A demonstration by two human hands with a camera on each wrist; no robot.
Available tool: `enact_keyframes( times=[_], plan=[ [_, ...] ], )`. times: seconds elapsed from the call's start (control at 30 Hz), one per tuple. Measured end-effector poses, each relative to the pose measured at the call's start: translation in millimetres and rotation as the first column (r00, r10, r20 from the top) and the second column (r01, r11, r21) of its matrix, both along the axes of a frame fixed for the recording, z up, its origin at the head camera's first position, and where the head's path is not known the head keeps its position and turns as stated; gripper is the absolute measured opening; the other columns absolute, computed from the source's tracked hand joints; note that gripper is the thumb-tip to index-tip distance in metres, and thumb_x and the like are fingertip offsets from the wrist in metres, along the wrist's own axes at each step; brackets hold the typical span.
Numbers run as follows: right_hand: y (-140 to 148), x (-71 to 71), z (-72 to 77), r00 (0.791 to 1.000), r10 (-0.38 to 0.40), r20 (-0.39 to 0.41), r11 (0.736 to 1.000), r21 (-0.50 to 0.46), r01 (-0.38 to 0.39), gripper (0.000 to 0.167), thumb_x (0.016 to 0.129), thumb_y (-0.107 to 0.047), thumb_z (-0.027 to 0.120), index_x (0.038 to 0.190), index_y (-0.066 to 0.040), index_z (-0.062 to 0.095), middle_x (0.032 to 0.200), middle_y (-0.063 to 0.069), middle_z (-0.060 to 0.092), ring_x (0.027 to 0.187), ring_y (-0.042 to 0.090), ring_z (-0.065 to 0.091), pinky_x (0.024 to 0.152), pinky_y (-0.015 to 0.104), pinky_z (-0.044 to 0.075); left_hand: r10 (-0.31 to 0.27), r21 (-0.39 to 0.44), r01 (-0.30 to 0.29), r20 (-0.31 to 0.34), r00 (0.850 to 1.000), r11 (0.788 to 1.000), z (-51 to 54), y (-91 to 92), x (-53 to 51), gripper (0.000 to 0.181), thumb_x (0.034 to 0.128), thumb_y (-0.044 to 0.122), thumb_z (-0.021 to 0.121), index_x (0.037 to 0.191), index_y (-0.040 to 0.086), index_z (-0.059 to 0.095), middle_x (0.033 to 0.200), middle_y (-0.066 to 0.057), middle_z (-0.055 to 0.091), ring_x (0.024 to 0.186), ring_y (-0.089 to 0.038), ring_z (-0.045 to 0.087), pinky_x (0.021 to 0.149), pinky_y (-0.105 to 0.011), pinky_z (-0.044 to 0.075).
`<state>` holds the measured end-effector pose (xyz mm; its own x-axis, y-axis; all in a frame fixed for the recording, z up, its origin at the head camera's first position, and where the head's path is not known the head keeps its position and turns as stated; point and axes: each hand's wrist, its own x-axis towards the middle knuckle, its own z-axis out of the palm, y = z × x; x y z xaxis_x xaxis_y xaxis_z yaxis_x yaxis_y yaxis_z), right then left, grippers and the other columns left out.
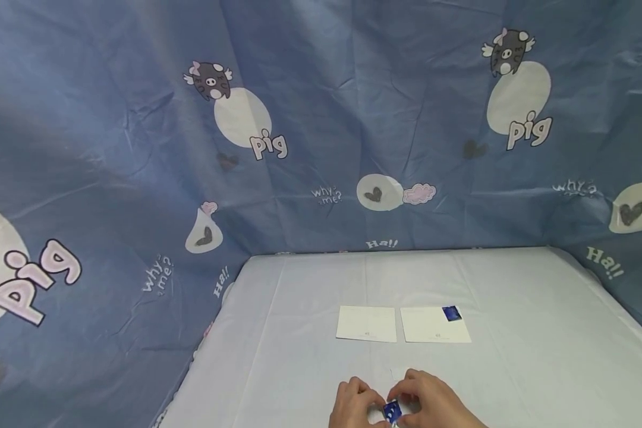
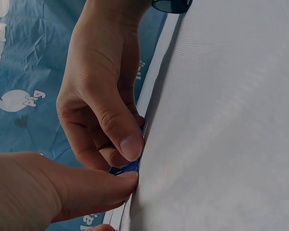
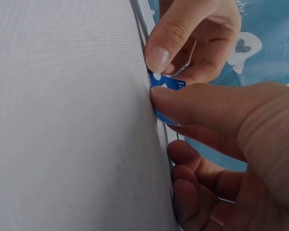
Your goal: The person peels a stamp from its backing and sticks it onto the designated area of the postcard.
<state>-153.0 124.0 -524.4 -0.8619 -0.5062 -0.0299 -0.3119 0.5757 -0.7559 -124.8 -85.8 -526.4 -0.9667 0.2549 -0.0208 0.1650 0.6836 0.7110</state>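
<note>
A small blue stamp-like sticker (image 1: 392,411) with white marks is held between both hands, low at the table's near side. My left hand (image 1: 355,403) pinches one edge of it, thumb toward me. From the other side my right hand (image 1: 430,399) pinches it too. In the right wrist view the blue sticker (image 3: 173,83) shows beside the right thumb, with white print at one edge; my left hand (image 3: 197,41) is above it. Much of the sticker (image 2: 130,167) is hidden by fingers in the left wrist view.
Two white cards lie side by side farther back: a plain left card (image 1: 366,324) and a right card (image 1: 428,327) bearing a blue stamp-like sticker (image 1: 452,313). A faint pale slip (image 1: 398,374) lies just beyond the hands on the white-covered table (image 1: 289,356). Blue printed curtains (image 1: 310,119) surround it.
</note>
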Motion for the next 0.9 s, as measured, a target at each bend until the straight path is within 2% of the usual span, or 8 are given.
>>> enact_keyframes(
  times=[0.2,0.37,0.57,0.73,0.9],
  plan=[
    [-0.5,0.0,-1.6,0.999,-0.001,-0.038,1.000,-0.021,0.001,0.028,0.070,-0.017,0.089,0.091,-0.030,0.076,0.080,-0.013,0.055,0.074,0.006,0.051,0.064,0.024,0.048,0.025,0.001,-0.025,-0.011,1.000,1.000,-0.9,3.0,-1.6,0.014,0.0657,0.017,0.086,0.074,0.018,0.075,0.084,0.014,0.038,0.081,-0.010,0.033,0.060,-0.024,0.034],
    [-1.5,0.3,-2.3,0.998,0.018,-0.065,0.999,-0.032,-0.020,0.028,0.069,-0.014,0.087,0.088,-0.030,0.074,0.079,-0.014,0.054,0.073,0.005,0.051,0.062,0.024,0.047,0.030,0.003,-0.030,-0.044,0.999,1.000,-2.8,4.6,-1.3,0.011,0.0695,0.015,0.086,0.071,0.017,0.075,0.084,0.014,0.039,0.081,-0.009,0.033,0.060,-0.024,0.033],
    [-2.6,-0.4,-1.0,0.999,0.028,-0.032,0.998,-0.046,-0.030,0.019,0.078,-0.013,0.081,0.087,-0.029,0.073,0.079,-0.015,0.057,0.073,0.004,0.053,0.064,0.023,0.049,0.044,0.034,-0.042,-0.046,0.998,0.999,-3.3,4.9,-0.1,0.010,0.0756,0.017,0.083,0.070,0.017,0.075,0.083,0.015,0.040,0.082,-0.009,0.034,0.061,-0.024,0.032],
    [-4.2,-0.3,0.3,0.999,0.032,0.011,0.994,-0.101,-0.031,0.014,0.084,-0.011,0.076,0.086,-0.024,0.072,0.078,-0.016,0.063,0.070,0.004,0.057,0.064,0.023,0.050,0.066,0.062,-0.064,-0.020,0.998,0.996,-2.2,5.3,0.4,0.010,0.0754,0.018,0.083,0.070,0.018,0.075,0.082,0.015,0.042,0.082,-0.009,0.035,0.063,-0.025,0.034],
    [-4.1,1.8,1.4,0.999,0.026,0.032,0.992,-0.125,-0.021,0.014,0.084,-0.008,0.074,0.084,-0.022,0.071,0.075,-0.014,0.065,0.068,0.004,0.056,0.063,0.023,0.048,0.068,0.121,-0.073,0.042,0.997,0.990,-0.1,5.2,-0.5,0.009,0.0766,0.020,0.082,0.071,0.019,0.075,0.082,0.013,0.045,0.083,-0.010,0.038,0.067,-0.029,0.036]
  ],
)
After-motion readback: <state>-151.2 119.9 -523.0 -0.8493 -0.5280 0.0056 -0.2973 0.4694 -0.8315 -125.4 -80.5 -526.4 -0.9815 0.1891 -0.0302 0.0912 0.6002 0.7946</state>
